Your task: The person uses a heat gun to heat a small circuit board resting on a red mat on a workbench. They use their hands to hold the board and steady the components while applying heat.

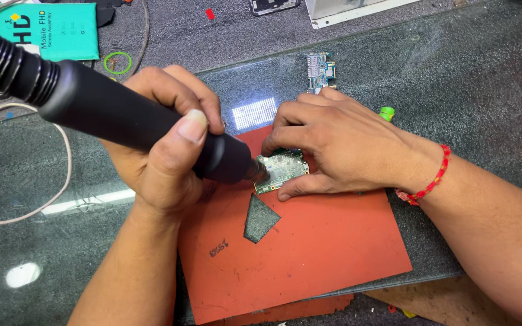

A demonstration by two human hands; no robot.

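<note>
My left hand [164, 145] grips a thick black hot-air tool [110, 115] whose metal nozzle tip touches the left edge of a small green circuit board [282, 169]. The board lies on a red-orange mat [309, 241]. My right hand [333, 148] pins the board down, fingers on its top edge and thumb along its lower edge. A red beaded band circles my right wrist.
The mat has a triangular hole [260, 218] and lies on a glass sheet [454, 78]. A second small board [321, 69] lies behind my right hand, a green cap [386, 113] beside it. A teal box [49, 30], a white cable [61, 163] and a green ring [118, 63] sit at left.
</note>
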